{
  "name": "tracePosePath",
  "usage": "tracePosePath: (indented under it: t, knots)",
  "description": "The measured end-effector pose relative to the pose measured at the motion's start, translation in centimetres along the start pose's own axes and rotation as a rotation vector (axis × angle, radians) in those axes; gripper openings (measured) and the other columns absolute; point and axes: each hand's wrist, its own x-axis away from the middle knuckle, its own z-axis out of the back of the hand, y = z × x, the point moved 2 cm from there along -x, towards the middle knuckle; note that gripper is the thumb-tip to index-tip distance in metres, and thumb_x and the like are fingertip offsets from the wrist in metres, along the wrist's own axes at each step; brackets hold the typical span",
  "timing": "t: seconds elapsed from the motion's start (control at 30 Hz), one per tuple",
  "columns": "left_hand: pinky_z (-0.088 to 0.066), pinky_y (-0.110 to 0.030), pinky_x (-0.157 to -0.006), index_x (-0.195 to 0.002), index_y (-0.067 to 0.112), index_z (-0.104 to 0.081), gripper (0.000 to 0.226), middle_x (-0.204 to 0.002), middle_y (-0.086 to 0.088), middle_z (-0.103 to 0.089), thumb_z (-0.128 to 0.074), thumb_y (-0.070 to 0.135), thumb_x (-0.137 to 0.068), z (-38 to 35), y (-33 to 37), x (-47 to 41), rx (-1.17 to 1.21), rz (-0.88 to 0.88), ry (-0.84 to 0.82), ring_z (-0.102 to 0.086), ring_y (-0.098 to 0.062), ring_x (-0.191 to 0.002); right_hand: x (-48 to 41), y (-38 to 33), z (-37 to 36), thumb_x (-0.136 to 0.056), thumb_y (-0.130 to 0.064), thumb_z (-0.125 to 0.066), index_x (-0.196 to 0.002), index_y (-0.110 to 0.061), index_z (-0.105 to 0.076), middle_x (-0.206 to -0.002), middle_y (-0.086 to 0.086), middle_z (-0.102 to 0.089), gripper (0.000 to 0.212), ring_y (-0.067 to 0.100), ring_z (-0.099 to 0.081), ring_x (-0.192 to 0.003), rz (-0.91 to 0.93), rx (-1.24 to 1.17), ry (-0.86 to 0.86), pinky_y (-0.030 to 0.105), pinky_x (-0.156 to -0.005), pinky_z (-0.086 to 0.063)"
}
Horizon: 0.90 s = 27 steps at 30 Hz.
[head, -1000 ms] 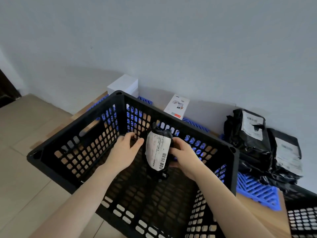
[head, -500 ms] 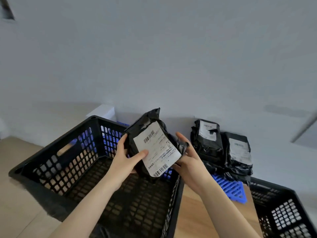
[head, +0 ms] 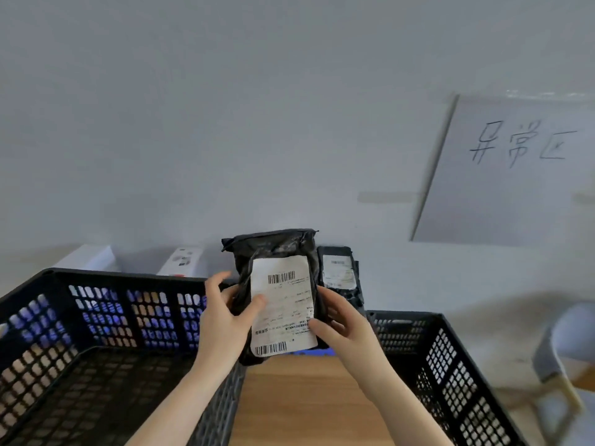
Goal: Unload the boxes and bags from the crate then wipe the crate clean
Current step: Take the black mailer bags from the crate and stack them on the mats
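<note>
The large black perforated plastic crate (head: 96, 349) fills the lower left, and no parcel shows on the part of its floor in view. A second black slotted crate (head: 450, 365) stands at the right. A strip of wooden tabletop (head: 299, 400) runs between them.

Against the wall, the pile of black bags (head: 339, 275) looks soft and uneven. One more bag set on top could slide off onto the tabletop or into the second crate.

The black plastic mailer bag with a white shipping label (head: 280, 284) is held upright over the gap, above the first crate's right rim. Its film looks slick and the grip is on its lower half, so it may slip or fold over.

The left hand (head: 225, 317) grips the bag's left edge, thumb on the label. The right hand (head: 341, 323) holds the right edge, thumb near the label's foot.

The two crate rims flank the wrists low down. Above them the air is open, and the way forward to the pile looks unobstructed.
</note>
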Motion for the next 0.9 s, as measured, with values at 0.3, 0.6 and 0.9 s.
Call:
tracePosePath:
  t: [0.3, 0.6, 0.9]
  knots:
    - [-0.048, -0.033, -0.098, -0.124, 0.051, -0.043, 0.075, -0.127, 0.031, -0.051, -0.088, 0.037, -0.066, -10.6, 0.1, -3.2, -0.047, -0.065, -0.359, -0.05, 0.003, -0.119, -2.8, 4.9, 8.5, -0.087, 0.002, -0.061, -0.136, -0.033, -0.048, -0.127, -0.009, -0.061, 0.061, 0.009, -0.057, -0.117, -0.031, 0.075, 0.288, 0.038, -0.099, -0.049]
    - [-0.02, 0.007, -0.091, -0.132, 0.046, -0.039, 0.084, -0.136, 0.021, -0.023, -0.088, 0.04, -0.064, -21.0, -5.6, -11.3, -0.251, -0.181, -0.475, -0.01, 0.032, -0.121, -14.9, 12.6, 13.1, -0.089, 0.001, -0.059, -0.132, -0.033, -0.05, -0.118, -0.012, -0.064, 0.056, 0.006, -0.06, -0.11, -0.173, 0.123, 0.352, 0.031, -0.089, -0.055]
    - [-0.027, -0.013, -0.107, -0.143, 0.029, -0.042, 0.074, -0.155, 0.001, -0.016, -0.079, 0.034, -0.079, -26.4, -12.0, -18.9, -0.442, -0.074, -0.547, -0.031, -0.011, -0.139, -24.9, 19.6, 13.6, -0.092, -0.006, -0.056, -0.136, -0.035, -0.045, -0.122, -0.017, -0.059, 0.054, -0.001, -0.057, -0.109, -0.299, 0.228, 0.261, 0.014, -0.079, -0.052]
